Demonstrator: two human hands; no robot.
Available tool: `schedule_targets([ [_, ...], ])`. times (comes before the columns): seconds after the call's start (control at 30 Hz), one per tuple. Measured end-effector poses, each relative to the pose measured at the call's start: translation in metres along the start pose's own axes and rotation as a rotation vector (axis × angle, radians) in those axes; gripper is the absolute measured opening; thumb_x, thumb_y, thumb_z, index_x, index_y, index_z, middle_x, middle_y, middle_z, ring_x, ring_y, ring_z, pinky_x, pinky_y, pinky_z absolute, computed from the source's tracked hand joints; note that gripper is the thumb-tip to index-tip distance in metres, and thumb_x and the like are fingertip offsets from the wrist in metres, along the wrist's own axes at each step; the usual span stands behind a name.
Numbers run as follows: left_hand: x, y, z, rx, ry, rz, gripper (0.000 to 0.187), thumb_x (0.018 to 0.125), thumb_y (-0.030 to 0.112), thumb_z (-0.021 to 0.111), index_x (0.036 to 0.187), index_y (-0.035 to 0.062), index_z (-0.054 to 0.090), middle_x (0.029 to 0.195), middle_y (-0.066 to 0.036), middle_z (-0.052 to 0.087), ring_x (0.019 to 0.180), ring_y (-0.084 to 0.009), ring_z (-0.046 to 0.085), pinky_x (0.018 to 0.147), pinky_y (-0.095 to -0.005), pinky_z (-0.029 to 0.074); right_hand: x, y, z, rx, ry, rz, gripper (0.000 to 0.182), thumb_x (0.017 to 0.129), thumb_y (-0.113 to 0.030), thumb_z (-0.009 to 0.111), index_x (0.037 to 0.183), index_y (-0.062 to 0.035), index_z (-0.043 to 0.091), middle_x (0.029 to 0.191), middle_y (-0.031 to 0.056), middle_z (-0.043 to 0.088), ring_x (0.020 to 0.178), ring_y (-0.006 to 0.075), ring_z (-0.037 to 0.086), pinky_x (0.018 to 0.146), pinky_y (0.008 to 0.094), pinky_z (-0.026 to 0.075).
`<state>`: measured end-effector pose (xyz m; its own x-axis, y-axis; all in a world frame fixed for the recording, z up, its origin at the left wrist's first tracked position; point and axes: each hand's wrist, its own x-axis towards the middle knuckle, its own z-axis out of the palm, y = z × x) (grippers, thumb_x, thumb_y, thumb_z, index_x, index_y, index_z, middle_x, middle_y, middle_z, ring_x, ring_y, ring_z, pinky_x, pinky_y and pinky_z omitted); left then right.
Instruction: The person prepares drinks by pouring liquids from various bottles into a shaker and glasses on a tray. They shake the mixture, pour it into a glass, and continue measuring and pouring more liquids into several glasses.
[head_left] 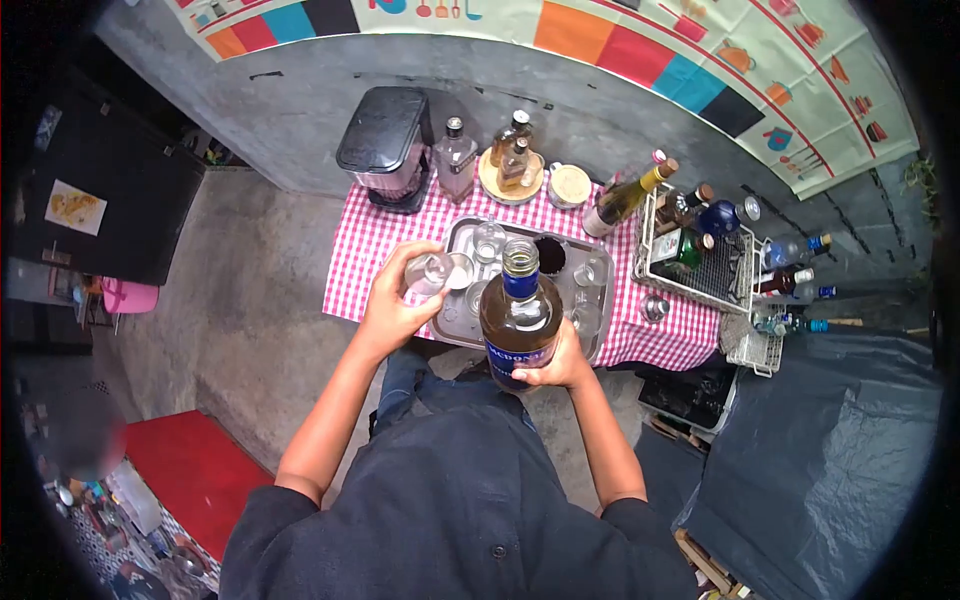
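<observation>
My left hand [388, 305] is wrapped around a small clear glass [430, 272], tilted at the left side of a grey tray [452, 326]. My right hand [560, 362] grips a large bottle [518, 312] of brownish liquid with a dark blue label. The bottle's mouth points up toward me, and no cap shows on its threaded neck. Beyond the bottle, the tray holds several clear glasses [489, 242] and a round dark thing [549, 255], whose kind I cannot make out. A pale round thing [460, 271] sits beside the held glass.
A red-and-white checkered cloth [370, 245] covers the table. Along the wall stand a black-lidded bin [385, 135], a clear bottle [456, 160], bottles on a wooden plate [512, 190] and a mug [569, 186]. A wire basket [715, 285] of bottles is at the right.
</observation>
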<state>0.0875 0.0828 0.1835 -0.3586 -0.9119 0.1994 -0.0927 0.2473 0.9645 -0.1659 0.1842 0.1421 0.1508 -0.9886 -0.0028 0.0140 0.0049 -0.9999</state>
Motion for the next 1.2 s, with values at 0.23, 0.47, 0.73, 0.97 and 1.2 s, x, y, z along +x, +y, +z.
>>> schedule_targets([
  [0.23,0.032,0.044,-0.03,0.066,-0.117,0.062,0.05,0.073,0.001,0.074,0.121,0.0016,0.06,0.118,-0.009,0.063,0.115,-0.02,0.058,0.101,-0.0343,0.045,0.039,-0.024,0.011,-0.023,-0.214,0.045,0.114,0.057,-0.028,0.093,0.147,0.0034,0.032,0.14,0.0145,0.051,0.129,0.0215,0.049,0.111,0.0372,0.037],
  [0.47,0.048,0.037,-0.068,0.144,-0.145,0.102,0.05,0.073,0.002,0.076,0.12,0.0037,0.061,0.119,-0.009,0.063,0.115,-0.022,0.059,0.101,-0.0354,0.045,0.069,-0.035,0.024,-0.054,-0.259,0.115,0.111,0.058,-0.025,0.093,0.147,0.0018,0.034,0.139,0.0131,0.053,0.129,0.0208,0.05,0.111,0.0375,0.037],
  [0.73,0.055,0.015,-0.093,0.125,-0.157,0.105,0.052,0.072,0.002,0.078,0.121,0.0029,0.061,0.116,-0.009,0.064,0.11,-0.0205,0.062,0.098,-0.0346,0.047,0.092,-0.056,0.029,-0.201,-0.324,0.207,0.104,0.057,-0.029,0.092,0.142,0.0006,0.041,0.134,0.0137,0.057,0.123,0.0209,0.055,0.108,0.0372,0.041],
  [0.97,0.061,0.011,-0.103,0.033,-0.154,0.021,0.051,0.07,-0.002,0.074,0.119,0.0018,0.062,0.114,-0.009,0.064,0.109,-0.0181,0.062,0.096,-0.0331,0.048,0.097,-0.06,0.032,-0.273,-0.308,0.23,0.104,0.056,-0.034,0.092,0.14,0.0013,0.043,0.131,0.0163,0.059,0.122,0.023,0.057,0.107,0.0385,0.042],
  [1.2,0.063,0.009,-0.111,0.13,-0.164,0.079,0.049,0.069,-0.003,0.071,0.117,0.002,0.062,0.111,-0.011,0.064,0.106,-0.022,0.063,0.095,-0.0339,0.048,0.098,-0.069,0.036,-0.351,-0.324,0.276,0.103,0.055,-0.034,0.091,0.139,0.0015,0.044,0.131,0.0163,0.059,0.121,0.0235,0.058,0.107,0.039,0.043],
])
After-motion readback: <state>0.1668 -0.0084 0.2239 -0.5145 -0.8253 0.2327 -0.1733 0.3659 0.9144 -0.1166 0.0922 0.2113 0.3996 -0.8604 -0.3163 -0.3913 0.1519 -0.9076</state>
